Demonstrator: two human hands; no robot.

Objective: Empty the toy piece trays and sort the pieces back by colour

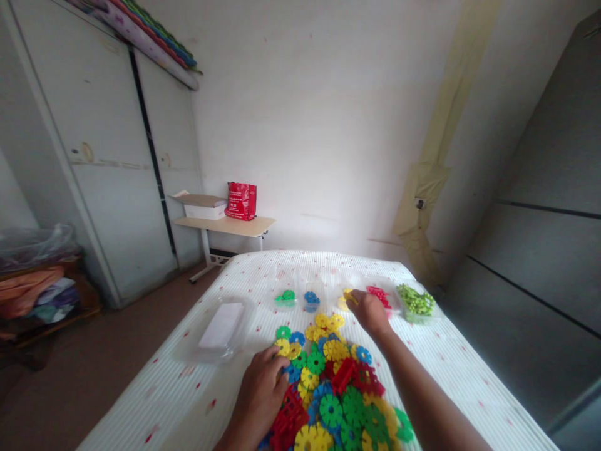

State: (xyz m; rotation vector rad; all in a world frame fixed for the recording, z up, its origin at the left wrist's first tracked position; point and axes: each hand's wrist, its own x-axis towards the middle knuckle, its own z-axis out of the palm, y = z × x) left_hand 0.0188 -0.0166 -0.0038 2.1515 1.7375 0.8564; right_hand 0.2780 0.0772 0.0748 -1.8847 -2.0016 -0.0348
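Observation:
My right hand (373,312) reaches over a small clear container holding yellow notched discs (342,304). Its fingers are pinched on a yellow notched disc (350,295), partly hidden by the hand. My left hand (265,383) rests at the left edge of a loose pile, thumb and fingers apart. Its fingertips are by a yellow notched disc (282,347), which does not look gripped. In the pile lie green notched discs (331,410), blue ones (363,354), and red lattice-like plastic pieces (344,374).
Along the far side stand clear containers with green discs (286,297), blue discs (312,300), red pieces (378,295) and light green pieces (416,300). A clear box with a white sheet (221,326) lies left on the patterned tablecloth (173,382). Behind is a side table (256,227) with a red bag (241,202).

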